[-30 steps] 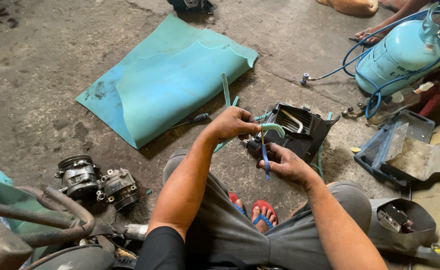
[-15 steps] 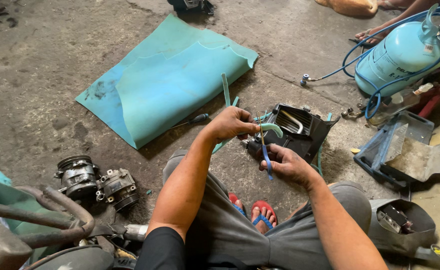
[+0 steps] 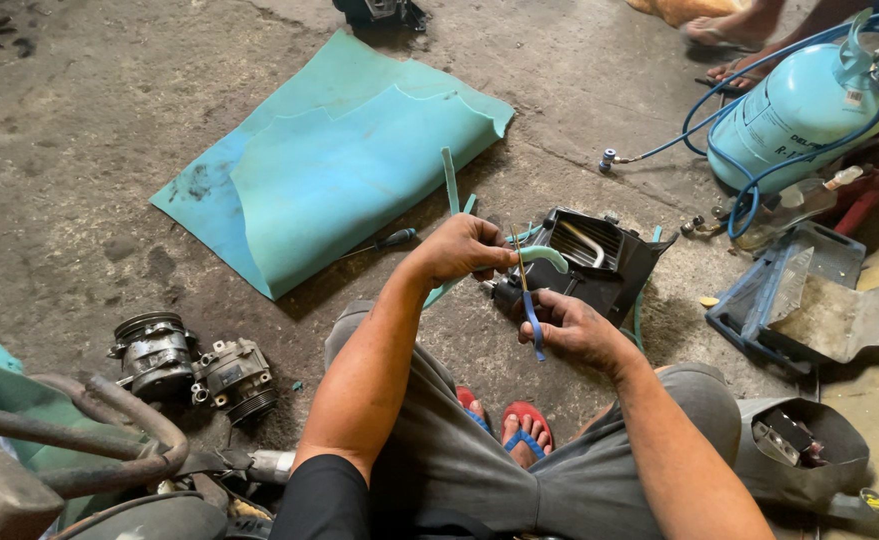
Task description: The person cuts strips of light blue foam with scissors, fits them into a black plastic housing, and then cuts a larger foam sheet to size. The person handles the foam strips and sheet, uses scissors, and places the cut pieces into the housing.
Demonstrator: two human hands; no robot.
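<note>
My left hand (image 3: pixel 462 250) is closed on a thin strip of teal foam (image 3: pixel 545 257) that curves out to the right of the fingers. My right hand (image 3: pixel 571 328) grips a blue-handled cutter (image 3: pixel 531 322) whose blade points up at the strip. Just behind both hands a black plastic housing (image 3: pixel 599 262) with a metal pipe inside lies on the concrete floor. More teal strips (image 3: pixel 450 182) stick up behind my left hand.
A large teal foam sheet (image 3: pixel 329 160) lies folded at centre left. A light blue gas cylinder (image 3: pixel 794 110) with blue hoses lies top right, a person's sandalled feet (image 3: pixel 729 38) beyond it. Two compressors (image 3: pixel 194 365) left; dark trays (image 3: pixel 809 300) right.
</note>
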